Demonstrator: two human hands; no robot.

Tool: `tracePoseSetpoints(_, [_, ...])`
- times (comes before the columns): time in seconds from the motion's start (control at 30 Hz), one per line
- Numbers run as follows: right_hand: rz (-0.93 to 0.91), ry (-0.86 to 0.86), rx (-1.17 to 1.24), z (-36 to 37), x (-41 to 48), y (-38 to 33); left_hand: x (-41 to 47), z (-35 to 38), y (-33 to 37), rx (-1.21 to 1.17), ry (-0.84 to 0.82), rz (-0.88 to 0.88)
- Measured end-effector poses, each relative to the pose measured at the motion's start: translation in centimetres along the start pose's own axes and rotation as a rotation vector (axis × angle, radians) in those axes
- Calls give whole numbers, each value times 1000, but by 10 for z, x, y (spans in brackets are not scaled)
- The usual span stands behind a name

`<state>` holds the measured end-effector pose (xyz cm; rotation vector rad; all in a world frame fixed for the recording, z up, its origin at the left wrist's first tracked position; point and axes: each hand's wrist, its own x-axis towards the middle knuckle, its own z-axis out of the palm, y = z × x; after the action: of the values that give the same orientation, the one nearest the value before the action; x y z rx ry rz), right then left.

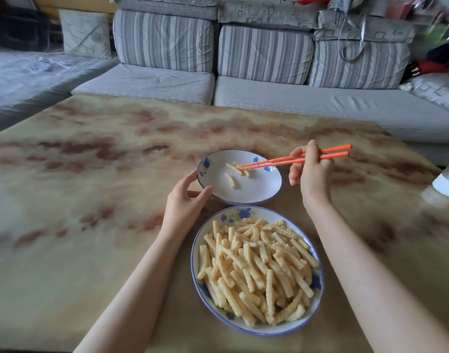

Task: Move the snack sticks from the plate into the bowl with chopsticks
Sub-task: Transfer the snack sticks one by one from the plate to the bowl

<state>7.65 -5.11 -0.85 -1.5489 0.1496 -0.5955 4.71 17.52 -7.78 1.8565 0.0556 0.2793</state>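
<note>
Most pale crinkled snack sticks [256, 271] lie heaped on oval blue-rimmed plate [193, 261]; only few lie in white blue-flowered bowl [256, 187] just behind it.

Risk, by my judgement: stick slips from smooth thin orange chopsticks [294, 159], falls on marbled worktop [91, 200], or snaps if squeezed.

Right hand [312, 174] grips chopsticks, tips nearly together at one stick inside bowl.

Left hand [185, 202] holds bowl rim, fingers curled.

Soft, even light, no hard shadows; faint sheen on table [116, 161]. Centre sharp; edges smeared w/ wide-angle stretch, esp. top-right clutter [437, 34] & left side. Sofa [264, 54] slightly soft.
</note>
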Motion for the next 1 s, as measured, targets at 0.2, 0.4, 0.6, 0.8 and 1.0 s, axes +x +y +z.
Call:
tracePoseSetpoints(0.2, [-31,-10,93,-25,-10,-17,0,-1,2,0,-6,14])
tracePoseSetpoints(0.4, [-65,-139,93,-69,-34,-41,0,-1,2,14,-7,15])
tracePoseSetpoints(0.6, [-76,-220,-37,-93,-54,-51,-1,-1,3,12,-5,20])
tracePoseSetpoints(0.8, [-51,-243,-56,-95,-56,-53,-2,-1,4,10,0,22])
tracePoseSetpoints(1.0, [-33,-263,-80,-92,-58,-48,-3,-1,5,8,3,28])
